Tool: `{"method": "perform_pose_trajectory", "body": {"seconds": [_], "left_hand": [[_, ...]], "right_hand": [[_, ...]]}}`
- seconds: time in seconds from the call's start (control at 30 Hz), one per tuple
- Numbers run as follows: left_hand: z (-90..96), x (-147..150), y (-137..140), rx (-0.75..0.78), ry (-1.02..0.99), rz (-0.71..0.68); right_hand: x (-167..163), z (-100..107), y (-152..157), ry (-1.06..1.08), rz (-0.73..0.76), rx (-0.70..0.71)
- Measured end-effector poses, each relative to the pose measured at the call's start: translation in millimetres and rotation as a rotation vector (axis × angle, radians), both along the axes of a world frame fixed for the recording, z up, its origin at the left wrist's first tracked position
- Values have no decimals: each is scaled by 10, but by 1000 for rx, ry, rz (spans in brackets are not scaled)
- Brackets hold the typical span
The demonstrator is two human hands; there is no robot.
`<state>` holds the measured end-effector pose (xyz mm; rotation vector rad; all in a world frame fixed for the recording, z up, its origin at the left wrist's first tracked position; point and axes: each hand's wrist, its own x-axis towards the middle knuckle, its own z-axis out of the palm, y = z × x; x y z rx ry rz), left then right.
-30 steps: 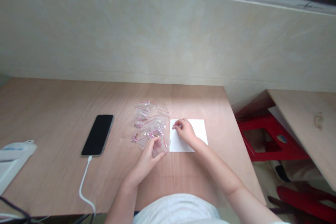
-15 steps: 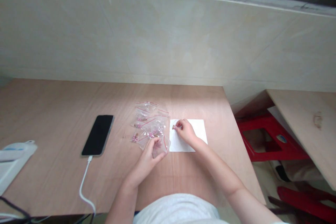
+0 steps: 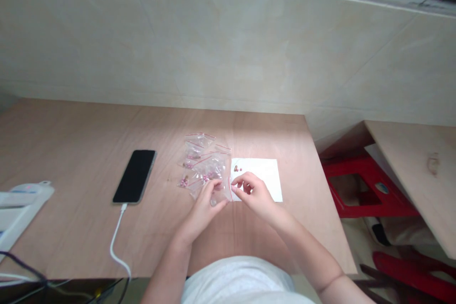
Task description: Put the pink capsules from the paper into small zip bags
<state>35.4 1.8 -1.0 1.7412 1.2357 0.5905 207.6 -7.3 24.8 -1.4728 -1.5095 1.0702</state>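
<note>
My left hand (image 3: 208, 201) grips a small clear zip bag (image 3: 227, 191) between thumb and fingers, low at its left side. At the bag's red-striped mouth, my right hand (image 3: 253, 193) has its thumb and index fingertips pinched on the edge. Under and beyond the right hand lies a square of white paper (image 3: 267, 173). A few tiny brown and pinkish beads (image 3: 236, 168) rest near its upper left corner. Several more clear zip bags (image 3: 199, 140) overlap beyond my left hand, with small pink and brown pieces (image 3: 184, 181) inside.
On the wooden table (image 3: 81, 142) a black phone (image 3: 134, 176) lies to the left, plugged into a white cable (image 3: 113, 242). A white power strip (image 3: 26, 204) sits at the far left. Behind is a wall (image 3: 228, 42); a red stool (image 3: 374, 190) stands to the right.
My right hand has moved off the beads, back toward me and left to the bag's mouth. The beads now lie uncovered on the paper. The view has shifted slightly.
</note>
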Motion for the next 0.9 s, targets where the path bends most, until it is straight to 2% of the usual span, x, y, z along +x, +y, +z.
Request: {"method": "perform_pose_trajectory", "body": {"seconds": [0.17,0.27,0.43,0.6,0.8,0.9], "left_hand": [[14,4,-5,18,-3,17],[15,-13,-13,25,-1,49],[25,-24,-17,14,2,55],[26,-43,-14,1,-1,49],[12,-52,1,8,7,42],[7,-50,3,10,7,41]], "right_hand": [[-69,17,-47,24,64,-8],[-24,-39,16,52,-5,-43],[59,-394,229,-100,-244,-65],[74,-683,345,-229,-274,-67],[67,-720,368,-247,-259,-24],[75,-651,357,-204,-275,-43]]}}
